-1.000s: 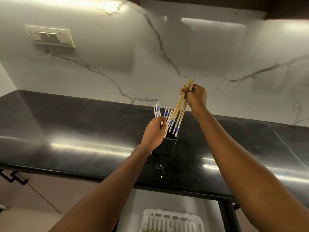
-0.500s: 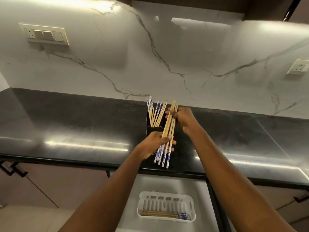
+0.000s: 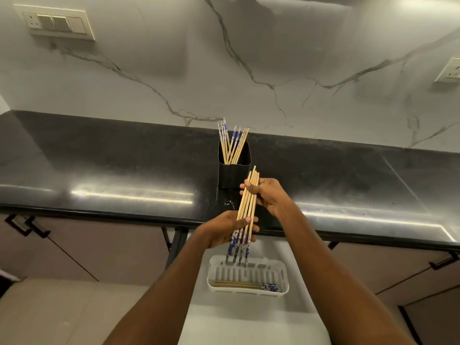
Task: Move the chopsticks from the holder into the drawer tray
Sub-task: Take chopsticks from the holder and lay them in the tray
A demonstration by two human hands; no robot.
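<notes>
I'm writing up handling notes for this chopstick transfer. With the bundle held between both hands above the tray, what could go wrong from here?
1. The bundle of bamboo chopsticks with blue-patterned ends is fanned out between the left hand and right hand; a loosely held stick could slide out and miss the white slotted plastic tray.
2. Chopsticks already lie crosswise along the tray's near side, so the new ones may land askew on top.
3. The black square holder is still part-full, so further trips are needed.

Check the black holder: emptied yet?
Not empty. The black holder still has several chopsticks standing in it, leaning apart, patterned ends up.
</notes>
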